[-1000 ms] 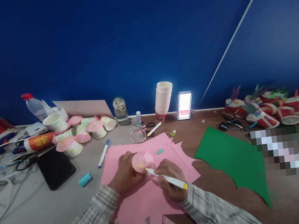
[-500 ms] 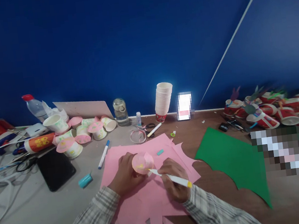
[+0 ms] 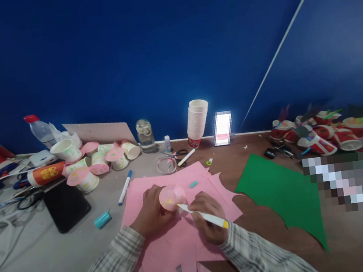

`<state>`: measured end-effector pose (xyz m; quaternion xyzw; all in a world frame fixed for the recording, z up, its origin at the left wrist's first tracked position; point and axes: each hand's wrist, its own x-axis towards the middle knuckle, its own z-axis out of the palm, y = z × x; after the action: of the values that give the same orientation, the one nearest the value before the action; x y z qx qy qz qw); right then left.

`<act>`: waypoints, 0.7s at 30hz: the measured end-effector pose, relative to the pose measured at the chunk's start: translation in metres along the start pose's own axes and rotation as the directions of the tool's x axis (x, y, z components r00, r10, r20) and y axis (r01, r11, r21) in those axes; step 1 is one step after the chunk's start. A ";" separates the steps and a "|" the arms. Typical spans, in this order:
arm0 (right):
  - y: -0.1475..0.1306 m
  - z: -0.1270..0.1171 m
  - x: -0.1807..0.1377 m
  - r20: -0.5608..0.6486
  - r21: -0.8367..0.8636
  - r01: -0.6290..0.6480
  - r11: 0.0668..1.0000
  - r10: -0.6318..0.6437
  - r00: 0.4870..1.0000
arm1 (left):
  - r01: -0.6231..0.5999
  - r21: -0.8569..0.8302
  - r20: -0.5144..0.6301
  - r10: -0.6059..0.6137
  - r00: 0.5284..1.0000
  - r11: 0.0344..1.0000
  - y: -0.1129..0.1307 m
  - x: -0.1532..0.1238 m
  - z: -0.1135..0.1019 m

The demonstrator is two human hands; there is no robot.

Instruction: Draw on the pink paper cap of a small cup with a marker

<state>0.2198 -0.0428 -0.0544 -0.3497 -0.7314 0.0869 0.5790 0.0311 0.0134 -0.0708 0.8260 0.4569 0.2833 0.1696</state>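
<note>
A paper cup topped with pink paper [image 3: 168,198] is in my left hand [image 3: 153,210], whose fingers curl round its side. Yellow marks show on the pink disc, and most of the cup's body is hidden behind it and my fingers. In my right hand [image 3: 208,216] is a white marker with a yellow end [image 3: 213,220], its tip at the disc's lower right edge. Beneath both hands lie sheets of pink paper [image 3: 194,240] with cut edges. A small teal piece [image 3: 193,184] rests on them, just above my right hand.
Decorated cups [image 3: 116,158] crowd the left, near a black tablet-like slab [image 3: 67,207], a teal cap [image 3: 102,220] and a blue-capped marker [image 3: 125,188]. At the back stand a glass bottle [image 3: 146,137] and stacked paper cups [image 3: 198,123]. Green paper [image 3: 280,199] and red cups [image 3: 349,138] occupy the right.
The marker and my right hand have shifted slightly left along the pink disc's edge. My left hand keeps its hold on the cup; the whole view has moved a little.
</note>
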 end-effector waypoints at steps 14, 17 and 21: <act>0.000 0.000 0.001 -0.010 -0.017 -0.009 1.000 0.009 1.000 | -0.009 0.001 -0.001 0.009 1.000 1.000 0.002 0.000 0.000; 0.000 0.001 0.001 0.005 0.013 0.009 1.000 -0.009 1.000 | -0.015 0.004 -0.001 0.015 1.000 1.000 0.001 0.000 0.000; 0.000 0.001 0.001 0.013 -0.032 -0.002 0.999 0.002 1.000 | -0.034 0.008 -0.010 0.034 0.999 0.999 -0.003 -0.001 0.002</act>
<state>0.2194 -0.0417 -0.0540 -0.3589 -0.7360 0.0781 0.5686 0.0297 0.0148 -0.0742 0.8330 0.4446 0.2883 0.1591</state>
